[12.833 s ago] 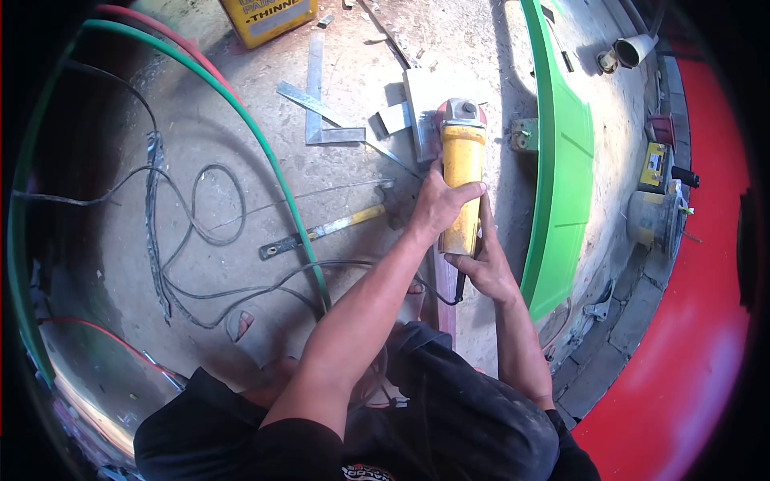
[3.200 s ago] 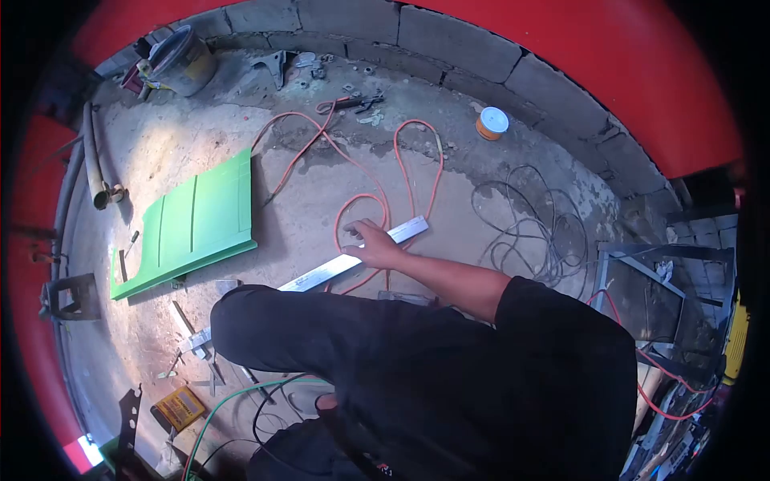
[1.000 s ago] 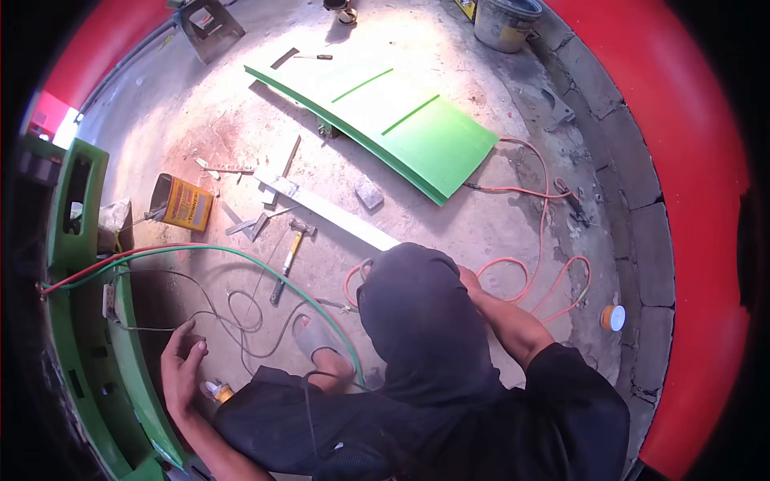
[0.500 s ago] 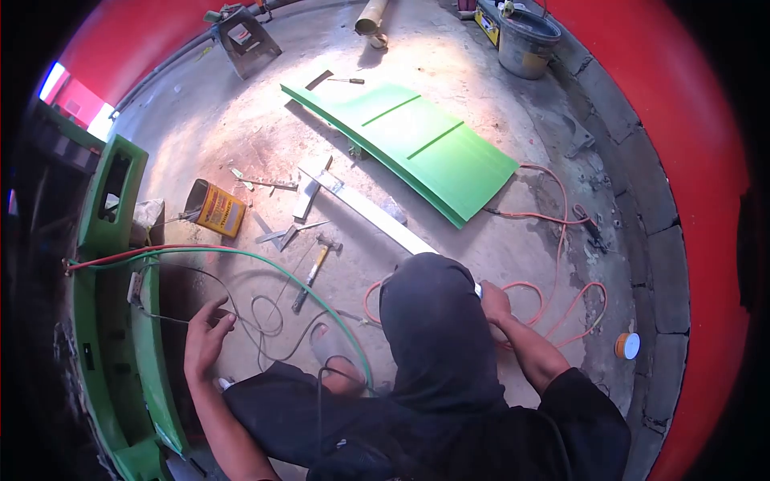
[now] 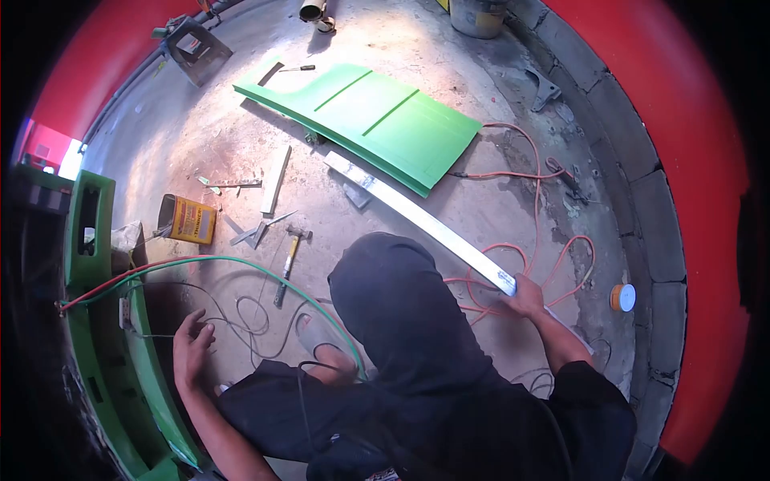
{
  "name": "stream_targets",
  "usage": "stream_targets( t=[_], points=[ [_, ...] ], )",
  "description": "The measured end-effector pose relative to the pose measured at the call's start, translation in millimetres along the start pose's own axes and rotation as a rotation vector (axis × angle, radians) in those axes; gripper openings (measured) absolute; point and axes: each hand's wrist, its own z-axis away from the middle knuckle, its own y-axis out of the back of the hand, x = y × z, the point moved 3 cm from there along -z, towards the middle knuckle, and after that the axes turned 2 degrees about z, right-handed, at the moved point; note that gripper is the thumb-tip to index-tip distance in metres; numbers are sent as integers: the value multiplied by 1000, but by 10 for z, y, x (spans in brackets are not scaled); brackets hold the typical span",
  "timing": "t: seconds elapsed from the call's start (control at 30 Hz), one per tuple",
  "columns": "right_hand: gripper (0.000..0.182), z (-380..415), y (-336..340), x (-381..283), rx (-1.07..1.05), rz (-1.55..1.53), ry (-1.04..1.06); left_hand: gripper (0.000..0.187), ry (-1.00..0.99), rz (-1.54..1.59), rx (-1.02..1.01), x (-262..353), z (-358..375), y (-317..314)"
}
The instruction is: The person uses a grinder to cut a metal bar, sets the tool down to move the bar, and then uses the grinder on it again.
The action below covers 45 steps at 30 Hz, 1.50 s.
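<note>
My right hand [image 5: 525, 297] is closed around the near end of a long pale metal bar [image 5: 433, 227]. The bar slants up and left, and its far end lies by a small grey block [image 5: 357, 195] on the concrete floor. On the left, my left hand [image 5: 192, 346] is held with its fingers apart and nothing in it, near a thin dark cable [image 5: 241, 325]. A shorter pale bar [image 5: 277, 180] lies left of the long bar's far end. A hammer [image 5: 290, 260] with a yellow and black handle and a metal square [image 5: 258, 231] lie between.
A green metal panel [image 5: 385, 120] lies beyond the bar. Left are a yellow thinner can [image 5: 191, 220], a green frame [image 5: 88, 264] and a green hose [image 5: 241, 260]. Orange cord [image 5: 536, 200] loops at right, near a round orange-and-white container [image 5: 622, 297]. A black-hooded head [image 5: 393, 305] blocks the centre.
My right hand has moved the long bar rightward, so its far end is now clear of the shorter bar. The whole view has shifted slightly. My left hand stays much the same.
</note>
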Motion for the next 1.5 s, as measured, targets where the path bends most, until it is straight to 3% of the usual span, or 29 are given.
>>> stream_targets(
  t=[0.1,0.2,0.43,0.57,0.7,0.83,1.03,1.2,1.33,1.4,1.47,1.5],
  points=[
    [52,345,66,257,26,-29,-95,51,-35,-14,-7,-28,-74,-29],
    [60,518,-122,730,20,-5,-122,49,-44,-37,-11,46,-133,-65],
    [56,734,-490,1308,1,-24,-132,47,-107,-109,24,262,-192,53],
    [54,692,-895,1517,37,-33,-175,48,-240,-389,103,433,-115,458],
    [57,748,-926,1344,23,35,-260,48,-97,-375,172,577,146,919],
    [54,750,-1020,1445,54,109,-248,46,-83,-472,282,180,177,1146],
    [51,562,-891,1570,37,111,-213,49,46,-439,198,-753,522,792],
    [50,392,-1009,1971,-32,152,-389,48,112,-240,133,-1546,794,529],
    [52,471,-879,1644,14,62,-557,50,171,-228,104,-1750,843,571],
    [53,640,-655,1206,161,46,-486,54,241,-77,164,-1772,773,624],
    [58,534,-886,1181,407,74,-269,55,236,-55,141,-1773,682,692],
    [61,502,-874,1043,410,40,-139,56,254,-29,133,-1766,637,725]
  ],
)
